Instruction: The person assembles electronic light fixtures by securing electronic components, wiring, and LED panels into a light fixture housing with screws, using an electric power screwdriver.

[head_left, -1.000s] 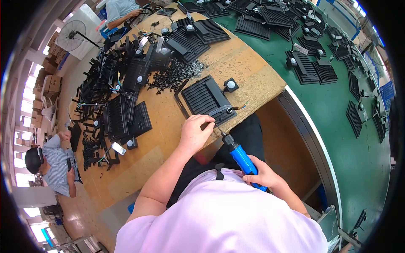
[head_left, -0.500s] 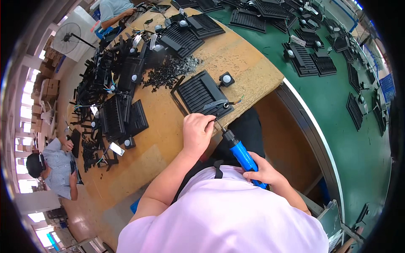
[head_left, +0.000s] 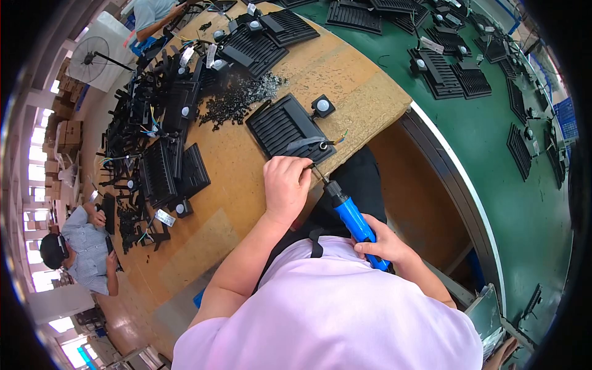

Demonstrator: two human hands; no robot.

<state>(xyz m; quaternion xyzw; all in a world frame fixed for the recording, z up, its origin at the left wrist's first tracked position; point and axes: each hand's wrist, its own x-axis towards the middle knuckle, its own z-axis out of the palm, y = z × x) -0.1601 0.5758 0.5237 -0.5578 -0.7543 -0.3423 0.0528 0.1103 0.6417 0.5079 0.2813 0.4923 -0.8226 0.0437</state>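
Note:
My right hand (head_left: 383,240) is wrapped round a blue electric screwdriver (head_left: 354,221), whose dark nose and thin bit point up and left towards the table edge. At the bit's tip, the fingers of my left hand (head_left: 287,188) are pinched together. What they pinch is too small or hidden to tell. Just beyond them lies a black finned floodlight housing (head_left: 287,126), flat on the table. A grey strip (head_left: 302,143) and a round fitting (head_left: 323,147) sit at its near end. A small sensor with a white dome (head_left: 322,105) lies beside its right side.
The wooden table (head_left: 231,179) bears a heap of small black screws (head_left: 237,102) and piled black housings and brackets (head_left: 163,132). On the right runs a green conveyor (head_left: 456,160) with more floodlights (head_left: 435,73). Co-workers sit at the left (head_left: 89,246) and far end (head_left: 151,15).
The view has shifted slightly. A dark bracket that stood out from the housing's left side now lies close against it. Both hands remain around the same spot, the screwdriver still in the right.

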